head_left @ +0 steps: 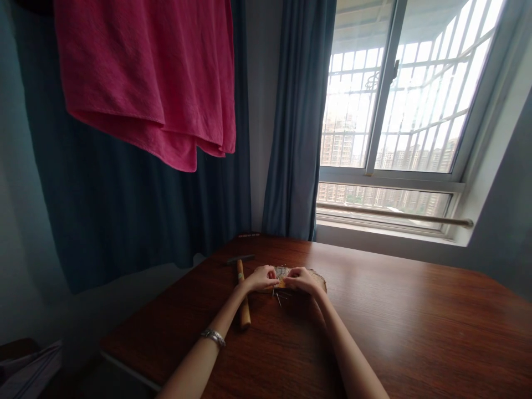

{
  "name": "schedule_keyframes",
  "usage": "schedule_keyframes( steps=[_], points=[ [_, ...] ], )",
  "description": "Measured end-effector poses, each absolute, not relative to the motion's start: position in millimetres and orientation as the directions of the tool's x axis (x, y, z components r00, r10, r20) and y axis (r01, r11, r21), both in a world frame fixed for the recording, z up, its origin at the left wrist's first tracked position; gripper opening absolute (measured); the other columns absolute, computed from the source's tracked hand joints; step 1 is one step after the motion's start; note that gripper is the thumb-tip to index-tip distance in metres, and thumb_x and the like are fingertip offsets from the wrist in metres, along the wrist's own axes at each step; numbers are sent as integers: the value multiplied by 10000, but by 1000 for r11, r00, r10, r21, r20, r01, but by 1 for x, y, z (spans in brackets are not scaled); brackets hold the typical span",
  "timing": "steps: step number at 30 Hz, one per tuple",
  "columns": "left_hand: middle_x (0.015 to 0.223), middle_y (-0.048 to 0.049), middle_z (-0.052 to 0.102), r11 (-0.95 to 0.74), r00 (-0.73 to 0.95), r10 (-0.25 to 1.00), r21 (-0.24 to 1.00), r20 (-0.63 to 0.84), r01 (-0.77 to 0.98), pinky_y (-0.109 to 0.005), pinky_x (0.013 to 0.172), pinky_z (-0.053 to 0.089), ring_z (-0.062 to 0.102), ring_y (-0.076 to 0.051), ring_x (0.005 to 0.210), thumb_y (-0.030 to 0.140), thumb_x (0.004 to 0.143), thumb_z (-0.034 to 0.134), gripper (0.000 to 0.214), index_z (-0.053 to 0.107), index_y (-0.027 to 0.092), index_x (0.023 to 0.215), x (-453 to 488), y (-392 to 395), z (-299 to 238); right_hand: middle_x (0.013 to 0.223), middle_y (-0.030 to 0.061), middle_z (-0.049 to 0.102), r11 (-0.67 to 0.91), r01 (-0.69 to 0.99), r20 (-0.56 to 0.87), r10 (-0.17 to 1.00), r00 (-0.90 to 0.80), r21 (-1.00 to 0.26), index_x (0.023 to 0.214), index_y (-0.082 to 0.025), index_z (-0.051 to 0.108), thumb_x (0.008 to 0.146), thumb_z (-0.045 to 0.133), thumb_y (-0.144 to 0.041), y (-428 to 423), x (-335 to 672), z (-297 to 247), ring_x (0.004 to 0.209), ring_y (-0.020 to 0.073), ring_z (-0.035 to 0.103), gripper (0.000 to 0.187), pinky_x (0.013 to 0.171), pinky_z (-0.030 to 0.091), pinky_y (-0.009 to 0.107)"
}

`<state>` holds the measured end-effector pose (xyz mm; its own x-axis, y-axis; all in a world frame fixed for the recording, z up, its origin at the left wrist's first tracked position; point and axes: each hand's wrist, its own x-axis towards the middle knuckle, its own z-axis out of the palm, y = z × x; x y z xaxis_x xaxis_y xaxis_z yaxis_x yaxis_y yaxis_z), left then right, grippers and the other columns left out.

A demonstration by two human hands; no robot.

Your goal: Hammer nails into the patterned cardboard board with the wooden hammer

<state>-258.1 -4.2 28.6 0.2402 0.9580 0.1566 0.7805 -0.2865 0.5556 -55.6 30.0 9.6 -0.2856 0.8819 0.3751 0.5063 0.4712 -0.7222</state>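
My left hand (261, 277) is closed in a pinch over the left part of a small light-brown wooden piece (319, 279) lying on the table. From the right, my right hand (302, 279) reaches in with its fingers pressed together over the same piece. What sits between the fingertips of either hand is too small to make out. A row of thin nails seems to stand along the piece's right edge, and more thin metal bits show between my hands. Several loose nails (279, 300) lie just in front. A hammer (244, 302) with a wooden handle rests beside my left wrist.
The brown wooden table (394, 327) runs up to the wall below a barred window (390, 111). Dark blue curtains (291, 122) hang behind it. A pink towel (149, 72) hangs at the upper left. Some striped cloth (35, 368) shows at the lower left.
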Motion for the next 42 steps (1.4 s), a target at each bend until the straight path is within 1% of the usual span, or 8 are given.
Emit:
schedule_keyframes(
  steps=[3,5,7,11,20,28,36,42],
  points=[
    [788,-35,655,-228,136,971,588,197,776,-223,643,410,581,-157,716,383,709,559,312,640,145,895,-252,2,27,672,-16,648,461,530,373,887,-271,-712,783,-204,657,742,549,-301,36,-64,3,604,124,563,150,549,400,197],
    [849,-49,667,-215,91,968,580,234,786,-229,674,413,588,-164,754,359,733,535,321,637,152,956,-246,4,28,733,1,655,464,553,393,885,-252,-692,922,-203,632,779,493,-244,37,-70,0,652,131,572,204,602,409,210],
    [884,-48,674,-235,102,961,569,257,788,-226,691,410,592,-164,778,333,746,518,320,641,165,990,-240,5,30,792,22,657,482,577,422,872,-246,-659,961,-209,624,781,486,-208,34,-77,-2,742,153,575,227,689,405,234],
    [848,-36,684,-244,115,959,541,260,805,-218,667,397,594,-157,756,299,761,490,281,677,171,927,-233,4,32,920,68,624,524,614,490,837,-244,-590,870,-204,634,794,475,-197,24,-85,-4,895,193,530,176,791,363,267],
    [774,-32,671,-249,95,952,551,292,796,-197,636,377,574,-128,695,267,772,490,229,673,151,847,-232,18,18,806,39,591,506,623,539,828,-157,-596,724,-213,573,797,468,-193,25,-90,-9,775,173,531,130,696,360,245],
    [652,-3,625,-219,4,950,656,313,723,-189,563,353,543,-114,614,280,753,504,193,642,146,759,-229,29,7,805,17,611,508,547,547,830,-106,-665,730,-226,551,788,447,-207,25,-90,-8,729,159,551,120,669,375,236],
    [642,4,600,-224,-51,937,706,346,672,-194,567,350,518,-114,614,291,721,525,176,630,150,713,-228,29,6,721,-8,617,480,439,506,860,-64,-760,793,-233,535,812,389,-291,28,-88,-3,627,146,544,159,601,382,238],
    [613,14,534,-115,-139,971,887,196,448,-181,458,317,472,-88,479,355,752,467,233,561,146,797,-232,28,12,710,7,643,478,356,416,877,-239,-803,697,-201,593,749,491,-353,36,-77,3,676,154,572,190,603,419,227]
  ],
)
